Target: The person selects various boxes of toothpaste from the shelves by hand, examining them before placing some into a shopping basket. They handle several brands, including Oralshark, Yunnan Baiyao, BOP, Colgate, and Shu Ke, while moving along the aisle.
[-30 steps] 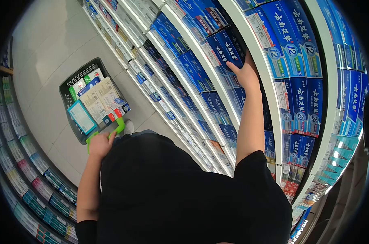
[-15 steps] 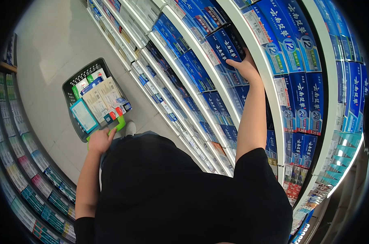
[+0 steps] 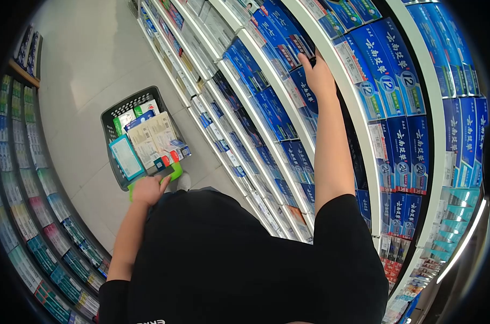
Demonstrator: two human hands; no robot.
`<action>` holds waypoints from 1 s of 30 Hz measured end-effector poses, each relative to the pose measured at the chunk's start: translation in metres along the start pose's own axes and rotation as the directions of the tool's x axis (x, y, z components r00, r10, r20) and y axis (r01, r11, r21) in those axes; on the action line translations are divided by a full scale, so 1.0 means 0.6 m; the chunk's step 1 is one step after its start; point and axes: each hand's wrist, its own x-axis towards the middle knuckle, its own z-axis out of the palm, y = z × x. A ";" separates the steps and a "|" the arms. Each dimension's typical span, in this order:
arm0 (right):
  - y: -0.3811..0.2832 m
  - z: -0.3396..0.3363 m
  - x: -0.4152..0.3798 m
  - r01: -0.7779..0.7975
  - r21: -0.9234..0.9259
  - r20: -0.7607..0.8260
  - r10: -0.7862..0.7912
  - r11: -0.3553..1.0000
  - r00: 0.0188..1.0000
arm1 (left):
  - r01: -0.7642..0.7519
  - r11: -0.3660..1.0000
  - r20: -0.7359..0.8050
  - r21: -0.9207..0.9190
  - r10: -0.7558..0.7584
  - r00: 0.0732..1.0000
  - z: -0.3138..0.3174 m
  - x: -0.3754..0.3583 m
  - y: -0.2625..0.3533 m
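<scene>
Right hand [image 3: 319,77]: raised to the white shelving, fingers closed on one dark-blue cardboard toothpaste box with white lettering [image 3: 304,46], which stands in a tight row of like boxes on an upper shelf; whether the grip goes fully round the box cannot be told, as the hand hides its lower end. Left hand [image 3: 148,190]: clenched on the bright green handle [image 3: 175,171] of a dark grey plastic shopping basket [image 3: 114,110], which sits on the pale tiled floor and is heaped with flat cartons, a teal-framed one [image 3: 126,157] lying nearest the rim. Neighbouring blue boxes [image 3: 388,67] press close on both sides of the held one. Risks, as judged: a box drawn out of so packed a row may drag its neighbours forward and tip them off the white shelf edge [image 3: 358,116]; a fingertip hold on smooth card may slip; the piled basket, steadied by one hand only, may shed its topmost cartons if tilted
</scene>
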 end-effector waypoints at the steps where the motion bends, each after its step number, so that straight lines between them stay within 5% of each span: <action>1: -0.005 0.004 0.007 0.004 0.028 -0.020 -0.004 1.000 1.000 | 0.004 1.000 0.004 -0.002 -0.004 1.000 -0.002 -0.002 0.001; 14: 0.001 0.021 0.025 0.108 0.106 -0.118 -0.095 0.988 0.988 | 0.016 1.000 0.014 -0.016 -0.016 1.000 -0.013 -0.005 0.007; 20: 0.006 0.014 0.036 -0.040 0.150 0.031 0.036 0.988 0.999 | 0.005 1.000 -0.010 -0.011 -0.005 1.000 -0.011 -0.004 0.004; 30: 0.032 0.026 0.043 -0.008 0.195 -0.038 0.016 0.981 0.999 | -0.005 1.000 -0.015 -0.008 0.004 1.000 -0.021 0.000 0.005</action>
